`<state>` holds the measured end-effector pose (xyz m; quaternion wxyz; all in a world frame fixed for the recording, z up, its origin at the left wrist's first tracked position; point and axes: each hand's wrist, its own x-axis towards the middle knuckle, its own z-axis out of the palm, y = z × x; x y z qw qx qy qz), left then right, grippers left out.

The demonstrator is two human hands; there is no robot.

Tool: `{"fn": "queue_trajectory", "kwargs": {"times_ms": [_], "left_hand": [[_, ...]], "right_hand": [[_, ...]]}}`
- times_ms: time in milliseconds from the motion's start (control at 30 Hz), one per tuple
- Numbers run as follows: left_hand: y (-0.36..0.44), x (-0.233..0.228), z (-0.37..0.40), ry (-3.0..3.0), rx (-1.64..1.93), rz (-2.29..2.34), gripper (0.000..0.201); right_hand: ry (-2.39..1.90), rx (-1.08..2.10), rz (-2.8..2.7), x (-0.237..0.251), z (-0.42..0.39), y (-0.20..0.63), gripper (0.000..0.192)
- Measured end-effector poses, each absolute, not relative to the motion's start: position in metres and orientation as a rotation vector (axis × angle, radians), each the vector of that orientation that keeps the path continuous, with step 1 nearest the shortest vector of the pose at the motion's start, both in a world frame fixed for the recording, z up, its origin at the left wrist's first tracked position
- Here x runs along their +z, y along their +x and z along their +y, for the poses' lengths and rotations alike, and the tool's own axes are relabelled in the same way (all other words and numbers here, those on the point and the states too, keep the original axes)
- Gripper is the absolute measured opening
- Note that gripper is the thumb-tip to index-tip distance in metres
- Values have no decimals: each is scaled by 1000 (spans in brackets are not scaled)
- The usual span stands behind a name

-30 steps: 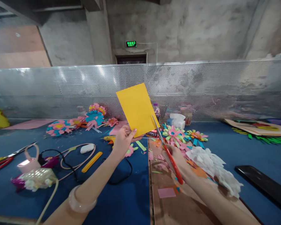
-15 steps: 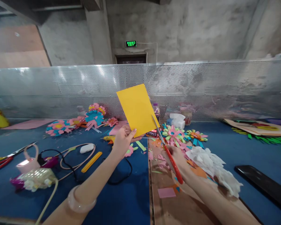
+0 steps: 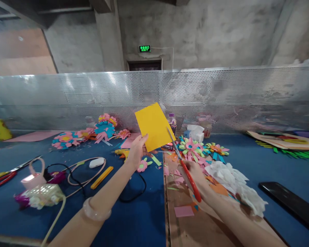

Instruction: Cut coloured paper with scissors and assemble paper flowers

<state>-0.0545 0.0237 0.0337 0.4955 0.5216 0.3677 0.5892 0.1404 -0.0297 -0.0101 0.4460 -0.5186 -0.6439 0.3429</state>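
Note:
My left hand (image 3: 137, 151) pinches the lower left corner of a yellow paper sheet (image 3: 154, 126), held up above the blue table. My right hand (image 3: 194, 175) grips red-handled scissors (image 3: 184, 166); their blades point up and touch the sheet's lower right edge. A wooden board (image 3: 195, 223) lies under my right forearm, strewn with paper scraps.
Paper flowers (image 3: 193, 148) and white tissue (image 3: 231, 178) lie right of the scissors. More flowers (image 3: 103, 128) sit at the back left. A yellow strip (image 3: 101, 177), cables, a white mouse (image 3: 96, 162) and a pink lamp (image 3: 33, 178) are left. A black phone (image 3: 288, 202) lies far right. A perforated metal screen (image 3: 67, 96) bounds the table.
My left hand has lowered the yellow sheet and tilted it away, so it looks shorter. The scissors and right hand have barely moved.

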Motion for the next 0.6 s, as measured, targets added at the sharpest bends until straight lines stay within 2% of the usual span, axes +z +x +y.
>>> {"fn": "queue_trajectory", "kwargs": {"times_ms": [167, 300, 600], "left_hand": [[-53, 31, 39, 1383, 1765, 949, 31], [-55, 32, 43, 1540, 1852, 1181, 31], [-49, 35, 37, 1704, 1981, 1360, 29]], "right_hand": [[-1417, 671, -1667, -26, -19, 141, 19], [-1476, 565, -1702, -36, -12, 141, 19], [-1440, 711, -1606, -37, -16, 135, 16]]}}
